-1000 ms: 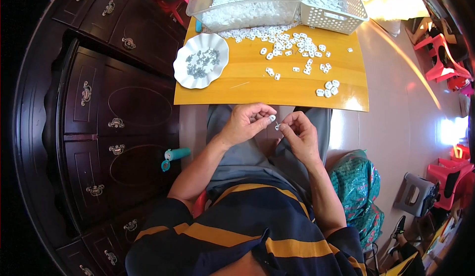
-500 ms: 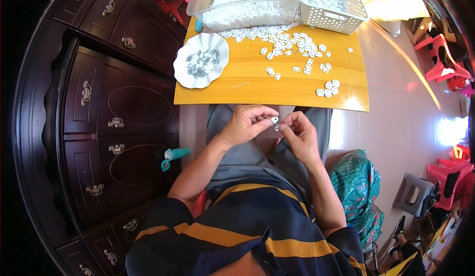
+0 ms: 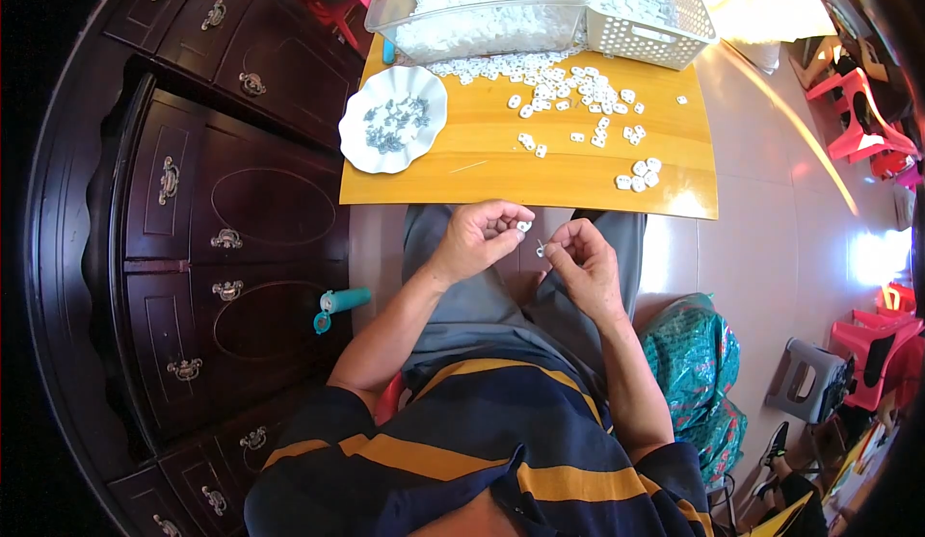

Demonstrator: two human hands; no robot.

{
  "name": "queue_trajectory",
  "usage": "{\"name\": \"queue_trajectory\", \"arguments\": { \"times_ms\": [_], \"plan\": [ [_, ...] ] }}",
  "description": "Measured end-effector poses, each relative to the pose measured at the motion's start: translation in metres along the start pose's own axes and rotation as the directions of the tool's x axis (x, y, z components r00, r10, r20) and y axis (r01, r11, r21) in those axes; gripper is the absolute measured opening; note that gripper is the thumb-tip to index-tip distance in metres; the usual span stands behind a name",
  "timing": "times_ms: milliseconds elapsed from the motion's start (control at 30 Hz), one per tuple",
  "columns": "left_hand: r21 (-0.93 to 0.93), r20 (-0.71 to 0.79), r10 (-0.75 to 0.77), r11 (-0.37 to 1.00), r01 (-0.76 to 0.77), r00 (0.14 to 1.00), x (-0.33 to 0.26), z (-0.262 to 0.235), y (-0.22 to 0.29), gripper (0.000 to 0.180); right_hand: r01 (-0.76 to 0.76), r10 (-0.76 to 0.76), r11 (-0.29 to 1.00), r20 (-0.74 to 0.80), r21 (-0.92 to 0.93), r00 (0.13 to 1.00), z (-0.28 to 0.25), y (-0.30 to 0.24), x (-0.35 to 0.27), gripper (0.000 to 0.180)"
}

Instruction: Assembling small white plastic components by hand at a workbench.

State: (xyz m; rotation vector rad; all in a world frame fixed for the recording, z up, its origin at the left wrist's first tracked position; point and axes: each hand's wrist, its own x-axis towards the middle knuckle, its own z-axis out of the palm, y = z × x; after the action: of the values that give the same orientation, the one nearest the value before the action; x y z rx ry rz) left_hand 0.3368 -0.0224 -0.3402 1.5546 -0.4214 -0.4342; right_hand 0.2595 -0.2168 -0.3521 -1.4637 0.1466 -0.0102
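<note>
My left hand (image 3: 485, 235) pinches a small white plastic piece (image 3: 523, 226) with a dark hole between thumb and fingertips. A short gap to the right, my right hand (image 3: 582, 258) is closed on a tiny thin silvery piece (image 3: 541, 249) with a loop-like end; its exact kind is too small to tell. Both hands are above my lap, just off the table's near edge. On the table (image 3: 414, 185), a white wavy-rimmed plate (image 3: 358, 142) holds many small grey metal pieces (image 3: 387, 139). Loose white pieces (image 3: 605, 94) like the one in my left hand lie scattered to the right.
A clear plastic bin (image 3: 482, 17) and a perforated beige basket (image 3: 660, 46), both full of white pieces, stand at the table's far side. Dark wooden drawers (image 3: 270, 190) line the left. A green patterned bag (image 3: 689, 364) and a grey stool (image 3: 809, 383) are on the right.
My left hand has drawn slightly left with the white piece, so a gap now shows between it and the small piece in my right hand. My right hand has hardly moved.
</note>
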Motion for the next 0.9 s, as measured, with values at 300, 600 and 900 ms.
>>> {"name": "queue_trajectory", "arguments": {
  "times_ms": [300,600,900],
  "plan": [
    [0.23,0.063,0.103,0.966,-0.115,0.993,0.0021,-0.0076,0.0005,0.016,0.003,-0.003,0.999,0.006,0.032,1.0,-0.0002,0.003,-0.0002,0.009],
    [0.102,0.047,-0.005,0.995,0.0,0.999,0.0004,-0.0066,0.0003,0.018,0.006,-0.006,1.0,0.008,0.008,1.0,0.0014,0.0028,-0.0003,0.009],
    [0.029,0.056,-0.038,0.999,0.036,0.998,0.0011,-0.0015,0.0039,0.017,-0.001,0.001,1.0,0.012,-0.004,1.0,0.0021,0.0018,-0.0013,0.01]
  ]
}}
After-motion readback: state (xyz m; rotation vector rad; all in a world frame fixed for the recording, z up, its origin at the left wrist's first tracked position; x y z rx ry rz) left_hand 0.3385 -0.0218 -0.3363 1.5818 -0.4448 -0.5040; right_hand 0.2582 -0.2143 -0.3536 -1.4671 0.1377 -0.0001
